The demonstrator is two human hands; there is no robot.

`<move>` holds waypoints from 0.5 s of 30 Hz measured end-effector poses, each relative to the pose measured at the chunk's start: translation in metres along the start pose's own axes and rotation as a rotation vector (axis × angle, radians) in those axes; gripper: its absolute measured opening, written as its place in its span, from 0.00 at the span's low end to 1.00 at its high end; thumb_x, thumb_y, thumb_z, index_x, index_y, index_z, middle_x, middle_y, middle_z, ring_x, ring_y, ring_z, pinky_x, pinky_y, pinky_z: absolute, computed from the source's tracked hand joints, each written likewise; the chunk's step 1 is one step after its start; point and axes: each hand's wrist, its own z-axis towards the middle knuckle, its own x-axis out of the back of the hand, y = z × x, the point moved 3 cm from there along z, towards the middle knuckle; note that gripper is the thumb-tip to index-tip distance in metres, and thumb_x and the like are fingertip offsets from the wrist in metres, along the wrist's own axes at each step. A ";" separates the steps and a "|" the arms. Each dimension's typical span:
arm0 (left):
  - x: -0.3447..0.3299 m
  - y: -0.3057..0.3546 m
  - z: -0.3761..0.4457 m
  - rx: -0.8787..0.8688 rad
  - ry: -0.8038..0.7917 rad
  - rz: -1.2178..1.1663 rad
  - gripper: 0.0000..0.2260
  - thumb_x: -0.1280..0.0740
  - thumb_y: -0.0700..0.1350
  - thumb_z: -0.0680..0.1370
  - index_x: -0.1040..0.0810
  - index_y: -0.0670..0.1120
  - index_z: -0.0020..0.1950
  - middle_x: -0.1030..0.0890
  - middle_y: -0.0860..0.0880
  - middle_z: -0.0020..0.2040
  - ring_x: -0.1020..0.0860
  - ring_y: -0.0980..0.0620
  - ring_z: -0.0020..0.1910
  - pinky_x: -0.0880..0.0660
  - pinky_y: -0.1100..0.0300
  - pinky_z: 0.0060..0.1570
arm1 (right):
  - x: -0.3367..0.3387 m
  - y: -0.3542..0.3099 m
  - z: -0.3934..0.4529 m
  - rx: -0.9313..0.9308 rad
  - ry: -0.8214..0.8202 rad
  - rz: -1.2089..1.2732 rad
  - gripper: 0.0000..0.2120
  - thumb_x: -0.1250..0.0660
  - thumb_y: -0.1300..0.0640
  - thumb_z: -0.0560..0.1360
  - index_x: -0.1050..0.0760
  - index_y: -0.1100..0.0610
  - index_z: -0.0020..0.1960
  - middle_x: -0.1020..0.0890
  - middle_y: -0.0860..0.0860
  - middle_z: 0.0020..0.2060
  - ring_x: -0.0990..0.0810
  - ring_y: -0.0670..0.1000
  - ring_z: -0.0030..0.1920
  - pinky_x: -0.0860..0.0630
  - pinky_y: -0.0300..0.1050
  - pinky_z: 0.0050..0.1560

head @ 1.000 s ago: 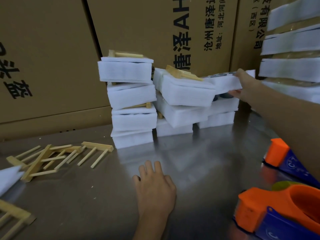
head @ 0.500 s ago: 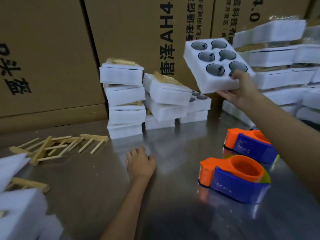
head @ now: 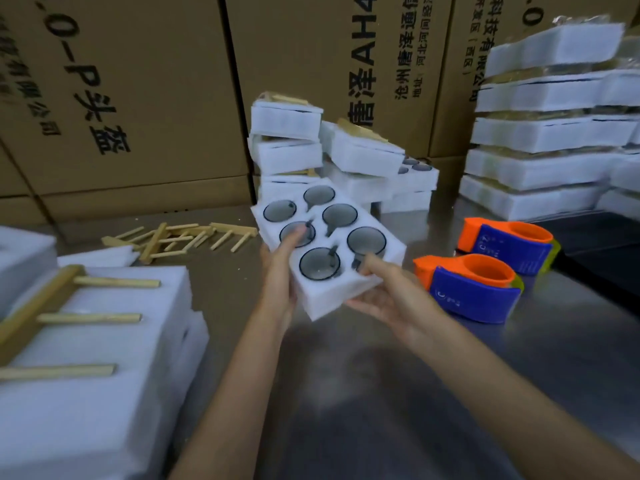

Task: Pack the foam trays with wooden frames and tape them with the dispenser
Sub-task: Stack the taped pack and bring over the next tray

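Observation:
A white foam tray (head: 337, 285) with several round dark cups set in its holes is held tilted above the steel table. My left hand (head: 282, 271) grips its left edge, thumb lying on the top face. My right hand (head: 384, 292) holds its near right corner from below, thumb on top. Two orange and blue tape dispensers (head: 474, 284) (head: 509, 244) stand to the right of the tray. Loose wooden frames (head: 180, 237) lie at the back left. Another wooden frame (head: 52, 317) rests on a foam stack (head: 104, 375) at my near left.
Leaning stacks of foam trays (head: 291, 147) stand against the cardboard cartons (head: 138, 98) at the back. Taped packs (head: 554, 140) are piled at the right. The steel table (head: 381, 393) stretches under my arms.
My right hand has brought the tray down from the high right to the middle. My left hand has left the table and taken the tray's left edge. The view has shifted left.

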 end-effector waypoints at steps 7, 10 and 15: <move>0.051 -0.014 -0.026 0.117 0.153 0.240 0.19 0.31 0.39 0.75 0.24 0.43 0.66 0.17 0.39 0.57 0.18 0.37 0.55 0.22 0.38 0.56 | 0.016 0.040 -0.016 -0.013 0.328 -0.405 0.34 0.25 0.35 0.59 0.25 0.51 0.59 0.19 0.50 0.57 0.20 0.52 0.57 0.24 0.54 0.62; 0.060 -0.019 -0.024 0.157 0.182 0.410 0.15 0.30 0.40 0.72 0.19 0.46 0.58 0.15 0.42 0.52 0.16 0.40 0.49 0.19 0.41 0.51 | 0.013 0.031 0.006 0.042 0.280 -0.470 0.31 0.28 0.39 0.64 0.25 0.50 0.63 0.21 0.49 0.60 0.21 0.51 0.59 0.25 0.54 0.63; 0.059 -0.001 0.004 0.081 0.264 0.760 0.20 0.34 0.49 0.63 0.21 0.51 0.55 0.19 0.47 0.58 0.22 0.43 0.59 0.25 0.44 0.61 | 0.002 0.036 0.064 -0.134 0.179 -0.460 0.18 0.31 0.47 0.69 0.18 0.59 0.51 0.15 0.60 0.49 0.16 0.59 0.47 0.20 0.54 0.49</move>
